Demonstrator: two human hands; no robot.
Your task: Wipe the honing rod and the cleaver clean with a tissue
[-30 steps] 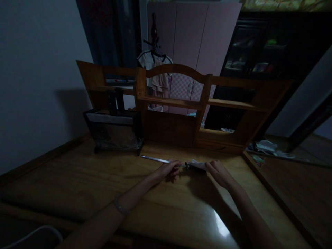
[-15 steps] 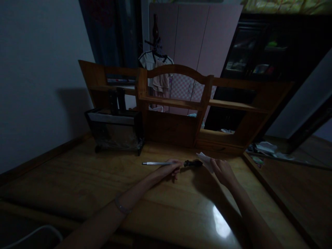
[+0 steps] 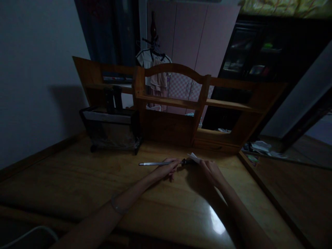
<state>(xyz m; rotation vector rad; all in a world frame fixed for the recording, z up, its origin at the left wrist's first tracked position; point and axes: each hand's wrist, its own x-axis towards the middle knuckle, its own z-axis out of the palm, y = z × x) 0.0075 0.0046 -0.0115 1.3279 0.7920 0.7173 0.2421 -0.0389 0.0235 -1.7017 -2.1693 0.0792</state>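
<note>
A long metal sharpening rod with a dark handle lies on the wooden desk, pointing left. My left hand rests on the rod near its handle end, fingers curled over it. My right hand grips a white cloth or tissue that is pressed against the dark handle. The room is dim and fine detail of the fingers is hard to see.
A black knife rack with dark handles stands at the back left. A wooden shelf unit runs along the desk's far edge. Papers lie off the desk's right side. A pink wardrobe and hanging clothes are behind.
My right hand drew the white cloth off the handle to the right, then brought it back onto the handle. The left hand stayed on the rod.
</note>
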